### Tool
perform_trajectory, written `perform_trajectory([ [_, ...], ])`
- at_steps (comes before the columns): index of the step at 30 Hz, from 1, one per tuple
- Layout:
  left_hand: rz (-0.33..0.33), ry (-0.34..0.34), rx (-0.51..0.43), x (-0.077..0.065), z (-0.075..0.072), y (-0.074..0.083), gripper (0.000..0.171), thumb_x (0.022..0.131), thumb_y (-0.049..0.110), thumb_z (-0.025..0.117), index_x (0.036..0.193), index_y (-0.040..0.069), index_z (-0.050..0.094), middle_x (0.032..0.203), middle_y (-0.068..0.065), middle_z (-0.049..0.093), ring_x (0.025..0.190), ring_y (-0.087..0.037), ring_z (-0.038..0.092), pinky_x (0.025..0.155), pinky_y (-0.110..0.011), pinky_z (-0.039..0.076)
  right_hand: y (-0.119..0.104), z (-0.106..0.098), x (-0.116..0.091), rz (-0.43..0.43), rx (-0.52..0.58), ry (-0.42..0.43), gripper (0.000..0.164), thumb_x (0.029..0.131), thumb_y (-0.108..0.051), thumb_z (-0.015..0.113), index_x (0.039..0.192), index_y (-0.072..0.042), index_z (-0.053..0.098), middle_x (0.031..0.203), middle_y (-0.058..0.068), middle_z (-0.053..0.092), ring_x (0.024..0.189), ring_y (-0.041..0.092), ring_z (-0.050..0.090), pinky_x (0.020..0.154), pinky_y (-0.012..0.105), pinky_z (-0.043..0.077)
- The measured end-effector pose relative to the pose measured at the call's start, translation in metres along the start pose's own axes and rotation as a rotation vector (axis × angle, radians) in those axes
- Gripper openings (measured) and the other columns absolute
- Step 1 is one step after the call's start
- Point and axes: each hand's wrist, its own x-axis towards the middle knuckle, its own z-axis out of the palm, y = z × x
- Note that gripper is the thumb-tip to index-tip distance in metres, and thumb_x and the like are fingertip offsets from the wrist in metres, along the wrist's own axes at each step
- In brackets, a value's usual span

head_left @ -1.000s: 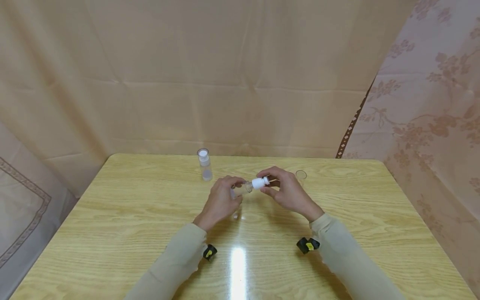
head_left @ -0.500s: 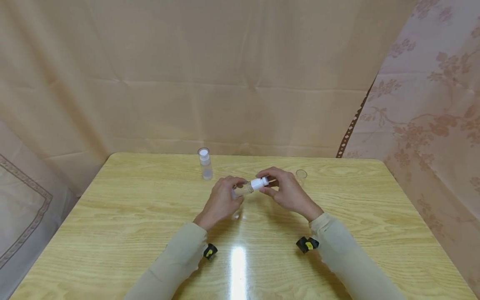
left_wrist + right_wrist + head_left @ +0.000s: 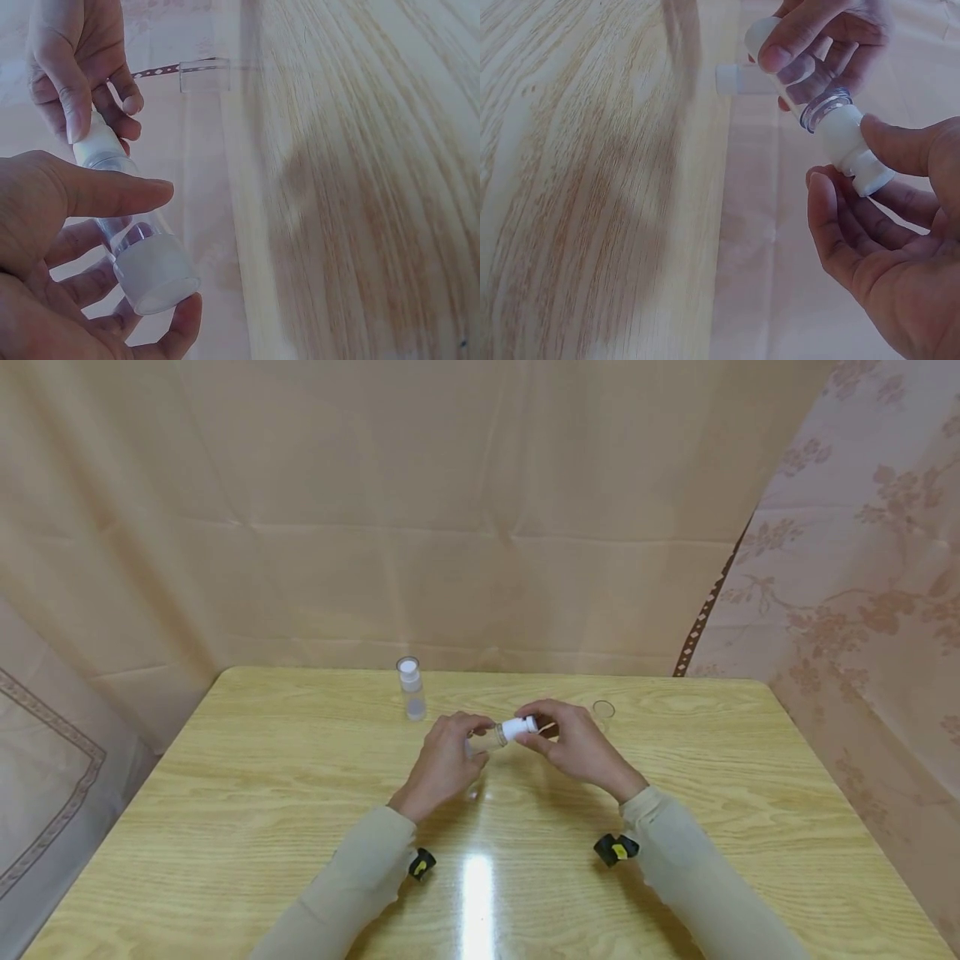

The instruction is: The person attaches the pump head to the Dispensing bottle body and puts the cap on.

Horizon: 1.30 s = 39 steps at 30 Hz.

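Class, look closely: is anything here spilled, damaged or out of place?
Nothing stands out. The tilted bottle is held in the left hand, its white top in the right hand. The other bottle stands upright and a clear cap rests on the table; no spill shows.

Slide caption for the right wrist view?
Left hand grips the clear bottle; right hand holds the white top at its mouth.
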Motion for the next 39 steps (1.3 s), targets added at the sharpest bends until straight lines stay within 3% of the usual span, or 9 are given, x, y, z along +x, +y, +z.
perform_trajectory([
  [16, -0.008, 0.004, -0.006, -0.0007, 0.0008, 0.0000, 0.041, 0.078, -0.005, 0.082, 0.116, 0.005, 0.072, 0.107, -0.013, 0.071, 0.098, -0.030, 0.059, 0.090, -0.048, 0.048, -0.0002, -0.0003, 0.0026, 0.125, -0.037, -0.042, 0.029, 0.100, -0.028, 0.066, 0.114, -0.004, 0.072, 0.098, 0.005, 0.072, 0.087, 0.018, 0.068, 0.076, 0.036, 0.059],
  [26, -0.013, 0.001, -0.025, -0.0004, 0.0015, -0.0024, 0.040, 0.078, -0.003, 0.082, 0.117, 0.004, 0.072, 0.105, -0.012, 0.071, 0.097, -0.029, 0.060, 0.089, -0.048, 0.048, 0.0027, -0.0040, 0.0013, 0.034, 0.017, -0.082, 0.034, 0.097, -0.017, 0.072, 0.128, -0.005, 0.064, 0.106, 0.006, 0.071, 0.094, 0.024, 0.068, 0.084, 0.039, 0.058],
  [32, -0.015, 0.003, -0.034, -0.0003, 0.0019, -0.0019, 0.040, 0.078, -0.003, 0.083, 0.116, 0.003, 0.073, 0.104, -0.013, 0.070, 0.097, -0.029, 0.061, 0.087, -0.047, 0.050, 0.0025, -0.0032, 0.0015, 0.007, 0.029, -0.081, 0.030, 0.095, -0.009, 0.072, 0.124, -0.005, 0.066, 0.106, 0.006, 0.071, 0.095, 0.026, 0.068, 0.084, 0.040, 0.058],
  [39, -0.023, 0.004, -0.044, -0.0001, 0.0023, -0.0017, 0.039, 0.078, -0.004, 0.083, 0.116, 0.003, 0.073, 0.105, -0.014, 0.070, 0.097, -0.029, 0.060, 0.087, -0.048, 0.050, 0.0044, -0.0016, 0.0022, 0.025, 0.031, -0.074, 0.023, 0.097, -0.015, 0.071, 0.119, -0.007, 0.068, 0.098, 0.002, 0.070, 0.089, 0.020, 0.067, 0.081, 0.038, 0.059],
])
